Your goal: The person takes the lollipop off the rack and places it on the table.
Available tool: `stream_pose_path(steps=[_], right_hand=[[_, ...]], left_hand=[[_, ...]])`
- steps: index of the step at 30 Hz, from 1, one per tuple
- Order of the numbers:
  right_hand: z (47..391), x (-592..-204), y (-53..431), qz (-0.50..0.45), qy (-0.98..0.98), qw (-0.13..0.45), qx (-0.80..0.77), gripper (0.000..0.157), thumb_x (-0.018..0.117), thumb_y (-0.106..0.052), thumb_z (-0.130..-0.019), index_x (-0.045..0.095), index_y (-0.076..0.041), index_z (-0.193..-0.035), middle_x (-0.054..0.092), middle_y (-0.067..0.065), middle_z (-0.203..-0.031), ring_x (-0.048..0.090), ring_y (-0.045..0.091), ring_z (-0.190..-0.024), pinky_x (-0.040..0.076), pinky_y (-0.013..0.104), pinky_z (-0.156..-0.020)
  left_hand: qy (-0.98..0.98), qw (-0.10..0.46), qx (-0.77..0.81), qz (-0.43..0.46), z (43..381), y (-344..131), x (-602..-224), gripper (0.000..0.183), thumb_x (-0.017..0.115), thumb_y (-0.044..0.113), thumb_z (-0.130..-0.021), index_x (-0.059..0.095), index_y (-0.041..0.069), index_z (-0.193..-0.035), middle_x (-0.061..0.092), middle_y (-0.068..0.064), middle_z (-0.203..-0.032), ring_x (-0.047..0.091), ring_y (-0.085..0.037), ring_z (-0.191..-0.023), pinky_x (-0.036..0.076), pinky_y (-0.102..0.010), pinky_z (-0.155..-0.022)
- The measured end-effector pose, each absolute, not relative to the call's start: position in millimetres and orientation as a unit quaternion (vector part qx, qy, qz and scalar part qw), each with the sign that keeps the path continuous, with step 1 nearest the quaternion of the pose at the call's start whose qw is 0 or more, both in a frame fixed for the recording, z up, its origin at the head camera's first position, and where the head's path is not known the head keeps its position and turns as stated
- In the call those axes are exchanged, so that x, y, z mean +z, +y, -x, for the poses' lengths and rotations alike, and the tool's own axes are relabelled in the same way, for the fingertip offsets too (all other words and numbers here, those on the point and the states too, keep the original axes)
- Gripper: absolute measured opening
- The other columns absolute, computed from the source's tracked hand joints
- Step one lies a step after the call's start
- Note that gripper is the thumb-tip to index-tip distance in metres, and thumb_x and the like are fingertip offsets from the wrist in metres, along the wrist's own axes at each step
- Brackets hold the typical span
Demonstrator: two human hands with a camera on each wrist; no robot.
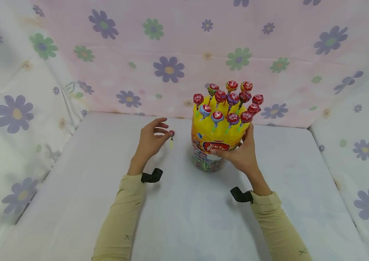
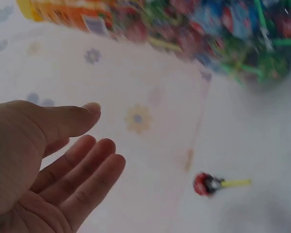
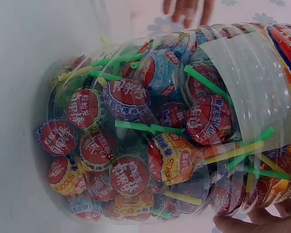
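Observation:
A tall clear jar [image 1: 206, 161] with a yellow top holds wrapped lollipops, and several more lollipops [image 1: 217, 116] stand upright out of its top. My right hand [image 1: 241, 154] grips the jar's right side, thumb across the front label; in the right wrist view its fingers [image 3: 254, 221] curve against the plastic. My left hand [image 1: 152, 139] is left of the jar with fingers loosely bent and nothing between them. One lollipop [image 2: 204, 184], red with a yellow stick, appears apart from my left fingertips in the left wrist view; in the head view it overlaps the fingertip area.
A white cloth covers the table [image 1: 184, 217]. Flower-printed fabric [image 1: 168, 43] hangs behind and along both sides. A black wrist camera [image 1: 152, 175] is on the left wrist and another black camera [image 1: 241, 195] on the right.

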State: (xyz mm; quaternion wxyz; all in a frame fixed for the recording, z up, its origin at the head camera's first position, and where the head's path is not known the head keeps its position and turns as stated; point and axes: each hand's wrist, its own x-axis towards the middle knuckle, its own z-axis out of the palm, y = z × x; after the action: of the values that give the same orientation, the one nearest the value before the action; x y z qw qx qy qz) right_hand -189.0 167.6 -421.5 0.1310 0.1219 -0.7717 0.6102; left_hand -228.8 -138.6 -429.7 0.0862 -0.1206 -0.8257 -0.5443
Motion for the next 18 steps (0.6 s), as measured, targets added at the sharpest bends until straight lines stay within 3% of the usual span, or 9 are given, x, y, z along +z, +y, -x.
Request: stream_pose_path(steps=[11, 18], right_hand=[[188.9, -421.7, 166.9, -0.122, -0.771, 0.131, 0.611, 0.1, 0.091, -0.008, -0.074, 0.029, -0.024, -0.15, 0.048, 0.001, -0.145, 0.048, 0.02, -0.134, 0.044, 0.056, -0.112], [188.5, -421.8, 168.3, -0.122, -0.775, 0.133, 0.606, 0.1, 0.091, -0.009, -0.074, 0.029, -0.026, -0.15, 0.047, 0.001, -0.146, 0.047, 0.021, -0.135, 0.043, 0.059, -0.112]], left_hand=[[-0.74, 0.158, -0.623, 0.199, 212.9, -105.3, -378.7, 0.044, 0.073, -0.003, -0.091, 0.061, -0.001, -0.133, 0.068, -0.021, -0.117, 0.071, -0.032, -0.103, 0.061, -0.028, -0.086], [-0.698, 0.205, -0.639, 0.251, 205.7, -77.6, -349.2, 0.041, 0.069, -0.005, -0.093, 0.06, -0.005, -0.133, 0.067, -0.022, -0.118, 0.07, -0.031, -0.105, 0.061, -0.03, -0.088]])
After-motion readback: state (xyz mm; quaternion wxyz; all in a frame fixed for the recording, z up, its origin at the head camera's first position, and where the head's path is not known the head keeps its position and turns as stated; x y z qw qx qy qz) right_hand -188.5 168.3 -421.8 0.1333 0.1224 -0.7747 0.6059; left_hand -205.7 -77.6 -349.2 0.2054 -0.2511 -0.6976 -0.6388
